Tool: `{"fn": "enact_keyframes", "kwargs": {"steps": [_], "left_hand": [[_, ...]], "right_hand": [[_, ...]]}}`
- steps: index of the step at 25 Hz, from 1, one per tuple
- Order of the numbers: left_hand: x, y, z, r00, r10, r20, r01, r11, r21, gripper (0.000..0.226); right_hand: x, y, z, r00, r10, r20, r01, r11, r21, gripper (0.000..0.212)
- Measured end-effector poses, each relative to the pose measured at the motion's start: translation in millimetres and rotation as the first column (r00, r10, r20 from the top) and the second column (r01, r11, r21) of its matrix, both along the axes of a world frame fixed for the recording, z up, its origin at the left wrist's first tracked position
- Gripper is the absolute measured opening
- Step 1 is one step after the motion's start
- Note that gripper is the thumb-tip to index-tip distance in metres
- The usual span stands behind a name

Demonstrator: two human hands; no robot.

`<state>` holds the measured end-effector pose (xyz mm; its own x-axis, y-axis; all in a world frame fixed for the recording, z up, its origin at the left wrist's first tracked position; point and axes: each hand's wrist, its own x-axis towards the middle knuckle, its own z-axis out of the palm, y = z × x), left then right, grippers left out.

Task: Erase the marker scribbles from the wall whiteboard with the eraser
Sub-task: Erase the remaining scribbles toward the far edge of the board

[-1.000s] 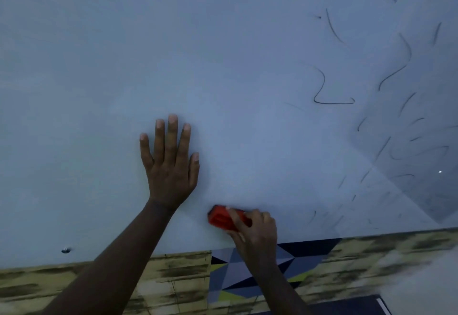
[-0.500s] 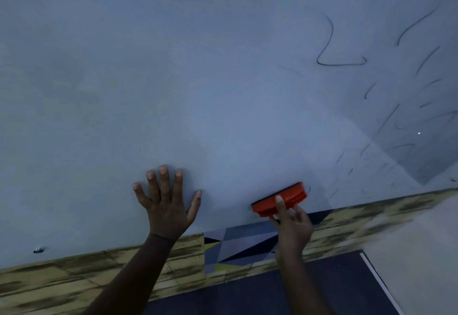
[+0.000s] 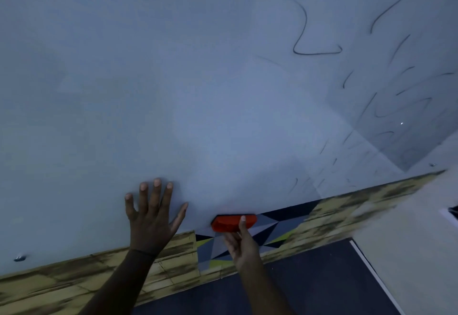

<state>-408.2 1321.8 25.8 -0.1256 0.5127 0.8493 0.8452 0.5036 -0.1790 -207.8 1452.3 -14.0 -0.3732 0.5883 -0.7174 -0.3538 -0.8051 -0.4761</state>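
Note:
The whiteboard fills most of the head view, pale blue-grey and wiped bare on its left and middle. Dark marker scribbles remain on the upper right and right side, with fainter strokes low near the bottom edge. My right hand is shut on the orange eraser, which lies flat and level at the board's bottom edge, half over the patterned wall below. My left hand is pressed flat against the board with fingers spread, just left of the eraser.
Below the board runs a yellow-and-dark mottled wall strip with a patch of grey, black and lime triangles. A dark floor lies beneath. A pale surface stands at the right. A small screw marks the board's lower left.
The eraser has slid left and down along the bottom edge and levelled out from its tilt. My left hand has stayed flat on the board with its thumb spread wider. The view has shifted slightly.

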Motion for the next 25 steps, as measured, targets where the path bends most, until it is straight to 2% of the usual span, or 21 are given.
{"fn": "enact_keyframes", "kwargs": {"steps": [2,4,6,8,10,12,14,17,21,23,25], "left_hand": [[9.4,-7.5,6.4,0.999,-0.009,0.038,0.010,1.000,-0.021,0.086],[22.5,-11.2,14.9,0.992,-0.037,0.124,0.034,0.999,0.028,0.075],[36.1,-7.3,35.6,0.976,-0.076,0.204,0.052,0.991,0.120,0.066],[42.6,3.4,73.7,0.978,-0.112,0.178,0.080,0.981,0.176,0.060],[38.6,17.1,121.2,0.987,-0.113,0.113,0.087,0.972,0.217,0.057],[29.2,25.4,172.1,0.993,-0.084,0.084,0.055,0.950,0.308,0.057],[19.4,27.2,211.1,0.996,-0.041,0.077,0.008,0.922,0.388,0.056],[9.2,24.6,247.1,0.999,0.014,0.039,-0.030,0.902,0.430,0.054],[7.9,33.5,283.7,1.000,0.000,-0.022,0.009,0.895,0.446,0.049],[10.8,40.4,304.3,0.998,-0.004,-0.058,0.029,0.895,0.444,0.049],[10.3,43.1,324.8,0.996,-0.011,-0.087,0.048,0.902,0.429,0.051]], "right_hand": [[8.3,12.1,33.8,0.990,-0.129,0.066,0.116,0.979,0.166,0.063],[15.4,30.7,82.0,0.938,-0.331,0.107,0.252,0.858,0.448,0.052],[12.1,37.3,139.5,0.880,-0.464,0.101,0.244,0.624,0.742,0.040],[-3.0,27.9,183.8,0.841,-0.536,0.078,0.139,0.352,0.925,0.051],[-22.1,8.5,208.9,0.828,-0.547,0.120,-0.065,0.120,0.991,0.065],[-31.4,-10.2,220.4,0.798,-0.580,0.165,-0.267,-0.095,0.959,0.068],[-27.9,-11.2,232.1,0.758,-0.630,0.169,-0.381,-0.217,0.899,0.069],[-12.5,15.6,268.3,0.723,-0.677,0.142,-0.439,-0.291,0.850,0.071],[4.2,51.1,322.9,0.778,-0.619,0.106,-0.339,-0.271,0.901,0.072],[14.6,69.3,340.5,0.793,-0.604,0.076,-0.264,-0.229,0.937,0.072],[27.5,90.7,352.1,0.797,-0.604,0.022,-0.122,-0.126,0.985,0.072]]}}
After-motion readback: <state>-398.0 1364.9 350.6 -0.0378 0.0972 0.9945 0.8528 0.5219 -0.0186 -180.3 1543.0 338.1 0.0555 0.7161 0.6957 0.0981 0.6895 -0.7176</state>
